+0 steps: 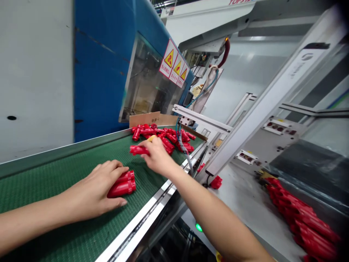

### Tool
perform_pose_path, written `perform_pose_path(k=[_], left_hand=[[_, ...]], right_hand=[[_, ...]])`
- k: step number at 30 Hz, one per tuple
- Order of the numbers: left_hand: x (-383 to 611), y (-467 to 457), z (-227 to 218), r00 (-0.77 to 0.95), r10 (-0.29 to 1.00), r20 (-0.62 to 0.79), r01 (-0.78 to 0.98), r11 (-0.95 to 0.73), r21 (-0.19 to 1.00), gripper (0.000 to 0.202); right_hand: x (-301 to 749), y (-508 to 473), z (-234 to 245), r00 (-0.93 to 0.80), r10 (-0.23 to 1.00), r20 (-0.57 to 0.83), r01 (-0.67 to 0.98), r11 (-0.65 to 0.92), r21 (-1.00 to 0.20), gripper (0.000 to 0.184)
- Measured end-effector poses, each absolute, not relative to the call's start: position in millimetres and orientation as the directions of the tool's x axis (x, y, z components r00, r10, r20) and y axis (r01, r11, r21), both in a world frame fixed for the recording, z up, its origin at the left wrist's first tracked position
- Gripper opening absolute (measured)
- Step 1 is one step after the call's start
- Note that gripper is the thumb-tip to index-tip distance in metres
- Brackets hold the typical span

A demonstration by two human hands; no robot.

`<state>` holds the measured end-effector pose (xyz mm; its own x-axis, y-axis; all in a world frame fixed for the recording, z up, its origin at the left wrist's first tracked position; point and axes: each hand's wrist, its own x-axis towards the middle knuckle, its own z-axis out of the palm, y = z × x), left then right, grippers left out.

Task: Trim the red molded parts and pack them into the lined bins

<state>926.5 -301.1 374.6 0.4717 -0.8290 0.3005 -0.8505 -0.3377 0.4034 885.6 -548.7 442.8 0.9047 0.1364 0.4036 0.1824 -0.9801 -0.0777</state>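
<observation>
Right grip [158, 156]: fingers together, clamped on a red moulded plastic tube [139, 150], over the belt.
Left grip [92, 191]: cupped, pressed over two glossy red plastic tubes [121, 185] lying on the belt.
Pile: loose red plastic tubes [163, 136], heaped just beyond the right grip.
Belt: green textured conveyor belt [54, 174], metal-edged.
Beyond: blue machine housing [100, 72], yellow-triangle warning labels [174, 63].

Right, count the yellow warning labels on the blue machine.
3: white-and-yellow labels, one, a second and a third, in a row along the top of the blue machine's glass window.
</observation>
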Motion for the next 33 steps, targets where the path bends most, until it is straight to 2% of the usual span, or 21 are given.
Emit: perform_pose_path(k=[3, 6, 8, 11, 13, 15, 17, 19, 21, 23, 25, 29, 33], left_hand=[[924, -305, 374, 0.452, -0.832, 0.323, -0.869, -0.328, 0.37, 0.049], [924, -308, 376, 0.453, -0.826, 0.335, -0.869, -0.326, 0.371, 0.049], [923, -308, 378, 0.454, -0.823, 0.342, -0.871, -0.329, 0.364, 0.049], [922, -305, 379, 0.429, -0.826, 0.366, -0.892, -0.323, 0.316, 0.041], [922, -304, 378, 0.405, -0.815, 0.414, -0.911, -0.32, 0.262, 0.037], [924, -305, 378, 0.394, -0.801, 0.45, -0.918, -0.325, 0.225, 0.043], [928, -307, 381, 0.415, -0.815, 0.403, -0.908, -0.341, 0.245, 0.052], [931, -311, 388, 0.454, -0.842, 0.292, -0.879, -0.37, 0.301, 0.059], [934, -316, 396, 0.468, -0.858, 0.212, -0.856, -0.381, 0.35, 0.068], [936, -318, 403, 0.464, -0.864, 0.197, -0.851, -0.373, 0.369, 0.08], [937, -318, 407, 0.466, -0.863, 0.196, -0.853, -0.379, 0.358, 0.087], [936, -310, 405, 0.495, -0.851, 0.175, -0.848, -0.43, 0.31, 0.086], [932, -303, 401, 0.502, -0.845, 0.183, -0.843, -0.432, 0.32, 0.102]], right_hand=[[890, -536, 426, 0.928, 0.229, 0.295, 0.321, -0.892, -0.317, 0.04], [893, -545, 423, 0.932, 0.31, 0.19, 0.364, -0.8, -0.477, 0.035], [894, -552, 423, 0.94, 0.28, 0.193, 0.34, -0.781, -0.524, 0.033], [895, -549, 418, 0.959, 0.162, 0.233, 0.269, -0.78, -0.565, 0.029], [896, -540, 413, 0.961, 0.125, 0.248, 0.249, -0.779, -0.576, 0.024], [895, -535, 412, 0.961, 0.144, 0.236, 0.257, -0.783, -0.567, 0.021], [893, -539, 419, 0.963, 0.145, 0.227, 0.248, -0.807, -0.536, 0.02], [890, -553, 430, 0.961, 0.046, 0.272, 0.176, -0.861, -0.477, 0.022], [886, -570, 441, 0.924, -0.128, 0.36, 0.032, -0.914, -0.405, 0.024], [882, -586, 445, 0.852, -0.296, 0.431, -0.148, -0.927, -0.344, 0.024], [880, -596, 443, 0.787, -0.411, 0.46, -0.295, -0.906, -0.305, 0.021], [882, -605, 431, 0.729, -0.523, 0.442, -0.433, -0.852, -0.294, 0.018], [884, -610, 427, 0.734, -0.559, 0.386, -0.445, -0.825, -0.349, 0.021]])
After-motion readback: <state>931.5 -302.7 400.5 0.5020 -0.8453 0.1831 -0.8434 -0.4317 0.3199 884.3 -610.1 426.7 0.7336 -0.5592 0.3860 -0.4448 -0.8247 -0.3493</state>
